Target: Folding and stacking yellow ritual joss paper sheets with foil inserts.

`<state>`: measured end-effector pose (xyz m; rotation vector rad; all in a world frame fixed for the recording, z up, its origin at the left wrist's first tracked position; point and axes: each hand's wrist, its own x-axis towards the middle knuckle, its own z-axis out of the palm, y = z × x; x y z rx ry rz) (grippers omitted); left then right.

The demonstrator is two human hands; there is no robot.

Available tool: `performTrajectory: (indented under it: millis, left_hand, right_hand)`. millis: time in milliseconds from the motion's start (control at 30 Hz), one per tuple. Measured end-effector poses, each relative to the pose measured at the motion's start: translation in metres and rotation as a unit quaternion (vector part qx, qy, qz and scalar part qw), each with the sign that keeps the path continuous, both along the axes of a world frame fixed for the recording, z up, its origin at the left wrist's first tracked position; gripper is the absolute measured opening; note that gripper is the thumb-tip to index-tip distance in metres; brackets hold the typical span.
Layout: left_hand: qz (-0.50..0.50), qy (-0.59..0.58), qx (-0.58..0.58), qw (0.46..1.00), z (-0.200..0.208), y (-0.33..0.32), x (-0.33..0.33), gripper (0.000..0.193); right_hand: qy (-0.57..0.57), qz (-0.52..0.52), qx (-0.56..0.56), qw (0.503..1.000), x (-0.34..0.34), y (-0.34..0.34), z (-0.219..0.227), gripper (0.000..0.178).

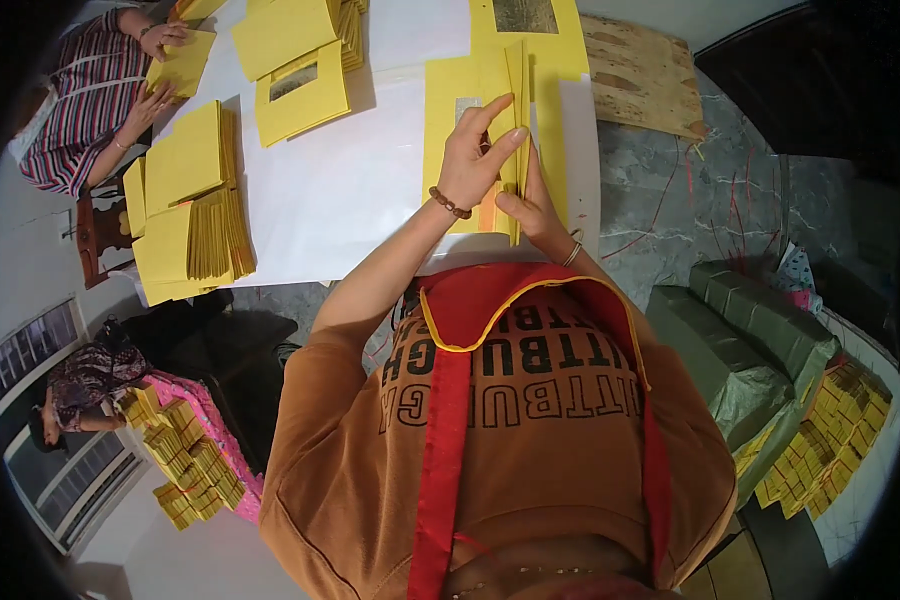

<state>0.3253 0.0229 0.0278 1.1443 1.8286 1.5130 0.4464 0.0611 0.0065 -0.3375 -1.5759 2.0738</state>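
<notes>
A folded yellow paper piece (516, 75), seen nearly edge-on, stands upright between my hands at the table's right part. My left hand (473, 160), with a brown beaded bracelet, presses its thumb and index finger against the upper left side. From the right, my right hand (536, 208) grips the lower part, thumb in front and fingers along the far side. Beneath them, yellow sheets (438, 130) lie flat; a silvery patch and an orange strip show beside my left hand. Farther off lies another yellow sheet (567, 48) with a dark speckled rectangle.
On the white table (320, 220), folded yellow pieces are stacked at left (215, 235) and far centre (285, 40). A co-worker's hands (160, 40) hold a yellow piece at far left. A wooden board (645, 75) adjoins the right edge. Bundled yellow stacks (820, 440) sit by green wrapped packages (720, 370).
</notes>
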Motion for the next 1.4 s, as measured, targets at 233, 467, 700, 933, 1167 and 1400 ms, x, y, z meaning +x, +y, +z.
performTrajectory:
  millis: [233,467,700,933,1167,1400]
  left_hand:
    - [0.021,-0.030,0.031,0.999,-0.015,-0.001,-0.001,0.038]
    - [-0.009,0.025,0.029,0.999,-0.001,-0.001,-0.002,0.033]
    - [0.013,0.038,-0.016,0.999,0.005,0.001,0.003,0.044]
    - [0.001,-0.004,-0.004,1.000,0.001,-0.001,0.000,0.043]
    - [0.072,-0.002,0.147,0.987,-0.010,0.007,0.002,0.034]
    - [0.018,0.042,-0.010,0.999,0.001,0.002,0.003,0.038]
  right_hand:
    - [0.012,0.007,-0.002,1.000,-0.001,-0.001,0.006,0.088]
    - [0.013,0.006,0.030,0.999,-0.003,-0.001,0.004,0.091]
    - [-0.032,0.006,0.024,0.999,-0.001,-0.002,0.003,0.097]
    - [0.000,-0.008,0.040,0.999,-0.001,-0.001,0.004,0.094]
    - [0.010,0.005,0.012,1.000,-0.003,-0.001,0.011,0.094]
    - [-0.020,-0.009,0.055,0.998,-0.001,-0.002,0.004,0.098]
